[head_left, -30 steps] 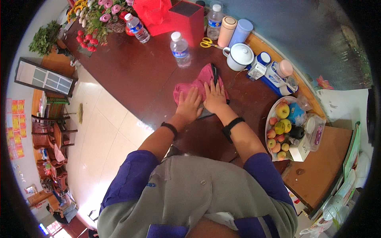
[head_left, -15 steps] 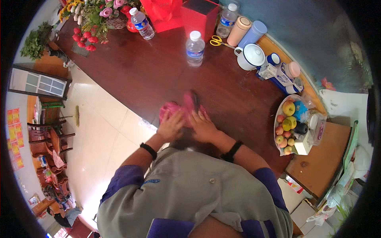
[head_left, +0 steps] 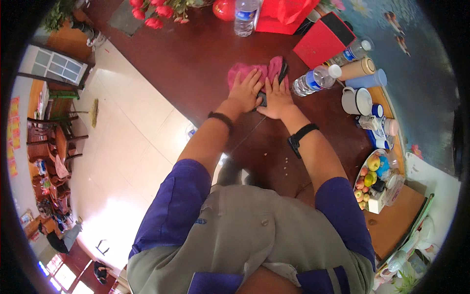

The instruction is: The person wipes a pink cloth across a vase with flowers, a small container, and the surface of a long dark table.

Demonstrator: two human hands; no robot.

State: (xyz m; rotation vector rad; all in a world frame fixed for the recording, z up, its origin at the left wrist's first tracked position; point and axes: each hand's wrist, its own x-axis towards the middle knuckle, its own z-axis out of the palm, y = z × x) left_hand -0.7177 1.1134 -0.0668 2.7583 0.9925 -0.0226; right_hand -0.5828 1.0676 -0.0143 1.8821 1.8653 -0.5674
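Observation:
Both my arms stretch forward over the dark red-brown table. A crumpled pink cloth (head_left: 275, 66) with a black edge lies flat on it. My left hand (head_left: 242, 94) rests palm down on the cloth's left part, fingers spread out. Beside it, my right hand (head_left: 277, 102) presses on the cloth's right part, its fingers also stretched out. A small dark patch shows between the two hands; what it is I cannot make out. Just right of my right hand stands a clear water bottle (head_left: 313, 81) with a white cap and a blue label.
At the back are another water bottle (head_left: 246, 18), a red bag (head_left: 284, 14) and a red box (head_left: 321, 41). Along the right edge stand flasks, a white enamel mug (head_left: 356, 101) and a fruit tray (head_left: 368, 159). Small white spots dot the table (head_left: 230, 132). Two people are far off, lower left.
My hands and the pink cloth have slid forward across the table, to a place beside the water bottle. The whole view has shifted and turned with my head.

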